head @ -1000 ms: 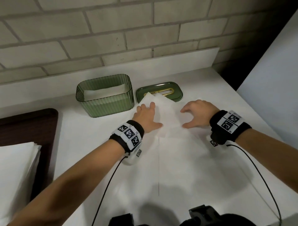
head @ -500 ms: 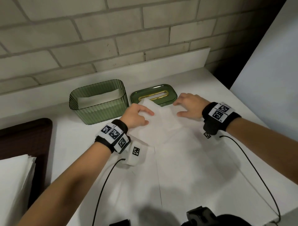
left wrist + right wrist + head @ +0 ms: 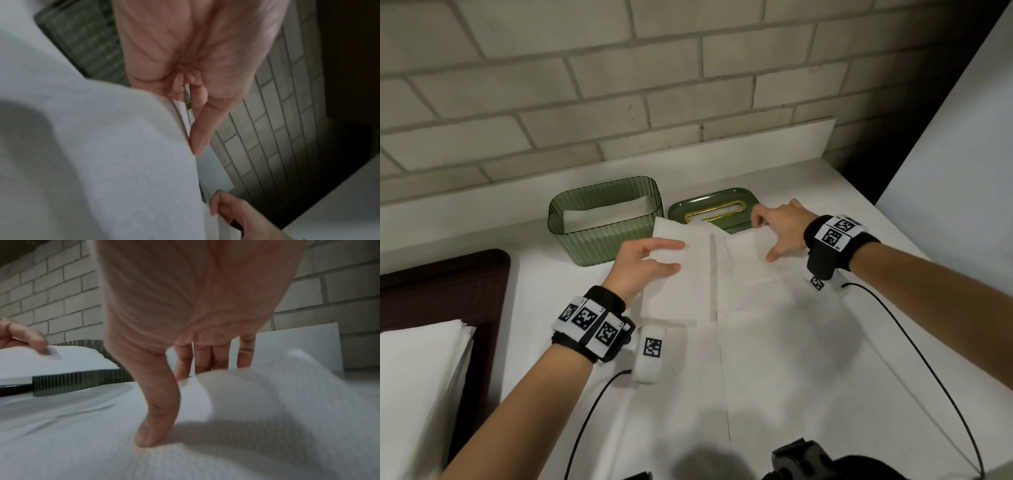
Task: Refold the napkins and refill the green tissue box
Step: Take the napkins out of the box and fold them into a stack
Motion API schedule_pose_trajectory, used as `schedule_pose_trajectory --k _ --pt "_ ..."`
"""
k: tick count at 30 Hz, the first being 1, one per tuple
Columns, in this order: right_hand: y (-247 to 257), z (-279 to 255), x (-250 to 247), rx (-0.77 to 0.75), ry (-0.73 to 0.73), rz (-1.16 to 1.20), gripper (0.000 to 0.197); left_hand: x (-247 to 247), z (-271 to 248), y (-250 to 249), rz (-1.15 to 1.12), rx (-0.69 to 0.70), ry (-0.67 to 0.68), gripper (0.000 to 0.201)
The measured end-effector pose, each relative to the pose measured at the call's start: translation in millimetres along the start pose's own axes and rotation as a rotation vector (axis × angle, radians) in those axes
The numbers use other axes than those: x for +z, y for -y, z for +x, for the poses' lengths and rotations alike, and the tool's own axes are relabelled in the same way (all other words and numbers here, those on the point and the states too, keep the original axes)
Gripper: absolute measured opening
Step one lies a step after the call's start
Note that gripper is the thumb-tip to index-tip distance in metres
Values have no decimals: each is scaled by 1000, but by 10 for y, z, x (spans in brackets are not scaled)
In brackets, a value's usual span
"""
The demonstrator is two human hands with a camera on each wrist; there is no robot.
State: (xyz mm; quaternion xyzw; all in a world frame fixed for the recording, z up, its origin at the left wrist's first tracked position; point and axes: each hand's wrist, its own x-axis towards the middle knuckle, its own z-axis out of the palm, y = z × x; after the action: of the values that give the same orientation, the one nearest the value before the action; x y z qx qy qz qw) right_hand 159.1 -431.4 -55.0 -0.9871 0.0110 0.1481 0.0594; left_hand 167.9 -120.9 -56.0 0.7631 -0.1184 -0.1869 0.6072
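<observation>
Both hands work the same white napkin (image 3: 698, 270) on the white table (image 3: 774, 394). Left hand (image 3: 643, 265) grips the napkin's left flap, fingers on top and thumb beneath, with that flap lifted off the surface. Right hand (image 3: 780, 229) has its thumb pressed down on the right half and its fingers curled over the far edge; the right wrist view shows the sheet humped up between thumb and fingers.

Napkin's crease runs away from the person, between the two hands, so the lifted flap looks set to close rightward over the pinned half.

Just beyond the left hand: green tissue box (image 3: 604, 219), lid off, some white tissue inside. Left hand is the nearer to it. Green lid (image 3: 714, 209) lies beside the box, partly under the napkin's far edge.

Stacked white sheets (image 3: 417, 387) on a dark tray (image 3: 445, 284) at near left. Brick wall (image 3: 619, 85) behind.
</observation>
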Motion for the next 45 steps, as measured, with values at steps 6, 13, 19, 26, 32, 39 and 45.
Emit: schedule_pose_trajectory --k 6,13,19,26,32,39,45 --pt "146 -277 -446 -93 -118 310 21 -96 -242 7 -162 -135 129 49" --pt "708 -768 -628 -277 -35 1389 38 -12 -348 -134 -433 -60 10 39" --pt "1073 -787 -449 -250 -118 1731 44 73 -391 -301 -605 -39 -14 66" --pt "1264 -668 -265 -142 -229 1594 41 164 -405 -347 -653 87 7 41" --pt "1369 -679 -234 -102 -270 1564 42 168 -405 -317 -604 162 -58 39" --pt "1416 -636 -192 -88 -316 1535 40 194 -435 -333 -571 201 -145 49" --pt "903 -637 -177 -149 -358 863 23 -25 -537 -180 -582 192 -225 87"
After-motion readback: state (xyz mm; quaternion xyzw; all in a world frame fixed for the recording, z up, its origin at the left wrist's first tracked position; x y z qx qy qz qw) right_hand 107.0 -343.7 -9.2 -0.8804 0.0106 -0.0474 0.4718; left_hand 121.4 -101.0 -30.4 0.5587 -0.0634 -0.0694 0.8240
